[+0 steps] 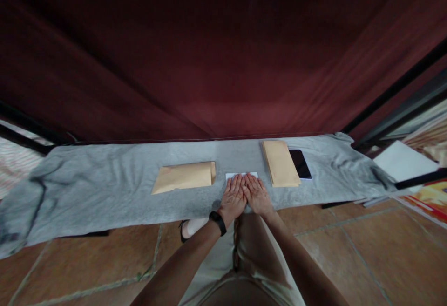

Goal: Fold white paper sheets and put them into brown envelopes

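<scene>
Both my hands lie flat, side by side, on a small white sheet of paper (pixel 240 174) whose far edge and corners show past the fingertips. My left hand (pixel 233 198), with a black band on its wrist, has its fingers stretched forward. Close against it, my right hand (pixel 257 195) rests with its fingers out too. Most of the paper is hidden under the hands. To the left lies a brown paper envelope (pixel 185 177), its right end folded over. On the right is a stack of brown envelopes (pixel 281 162), partly covering a dark-screened phone (pixel 301 164).
A grey cloth (pixel 115 180) covers the long narrow surface. Behind it hangs a dark red curtain (pixel 216 64). Dark metal bars (pixel 394 91) stand at the right, near a white board (pixel 405 164). Brown floor tiles (pixel 349 245) show below the front edge.
</scene>
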A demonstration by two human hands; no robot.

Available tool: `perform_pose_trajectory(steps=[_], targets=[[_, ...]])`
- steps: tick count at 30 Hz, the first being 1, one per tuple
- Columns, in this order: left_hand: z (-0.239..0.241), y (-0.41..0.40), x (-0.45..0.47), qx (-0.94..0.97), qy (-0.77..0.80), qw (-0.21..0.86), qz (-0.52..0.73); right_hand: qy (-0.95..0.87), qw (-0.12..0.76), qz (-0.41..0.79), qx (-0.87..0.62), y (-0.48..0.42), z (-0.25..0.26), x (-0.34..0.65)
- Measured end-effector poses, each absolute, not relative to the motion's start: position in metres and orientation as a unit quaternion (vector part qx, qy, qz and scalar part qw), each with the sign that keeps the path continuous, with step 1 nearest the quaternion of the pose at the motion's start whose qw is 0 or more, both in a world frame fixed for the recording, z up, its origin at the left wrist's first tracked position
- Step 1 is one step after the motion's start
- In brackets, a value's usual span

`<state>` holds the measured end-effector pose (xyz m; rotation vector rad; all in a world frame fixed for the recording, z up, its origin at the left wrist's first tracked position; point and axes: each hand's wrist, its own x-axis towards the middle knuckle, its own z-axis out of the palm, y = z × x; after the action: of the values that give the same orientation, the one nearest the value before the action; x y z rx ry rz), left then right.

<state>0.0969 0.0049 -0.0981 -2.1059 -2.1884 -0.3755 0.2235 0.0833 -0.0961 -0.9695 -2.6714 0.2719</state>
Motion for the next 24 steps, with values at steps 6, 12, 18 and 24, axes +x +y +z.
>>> perform_pose_trajectory(steps=[6, 12, 18, 24], targets=[[-0.093, -0.012, 0.086, -0.698, -0.707, 0.027, -0.114, -0.919, 0.133, 0.063, -0.365, 0.083, -0.101, 0.226], [-0.084, -0.027, 0.077, -0.706, -0.701, 0.020, -0.099, -0.915, 0.135, 0.055, -0.377, 0.086, -0.106, 0.228], [-0.081, -0.032, 0.076, -0.709, -0.701, 0.013, -0.070, -0.908, 0.151, 0.041, -0.389, 0.085, -0.109, 0.237], [-0.081, -0.030, 0.078, -0.702, -0.709, 0.005, -0.070, -0.896, 0.166, 0.039, -0.409, 0.083, -0.105, 0.239]])
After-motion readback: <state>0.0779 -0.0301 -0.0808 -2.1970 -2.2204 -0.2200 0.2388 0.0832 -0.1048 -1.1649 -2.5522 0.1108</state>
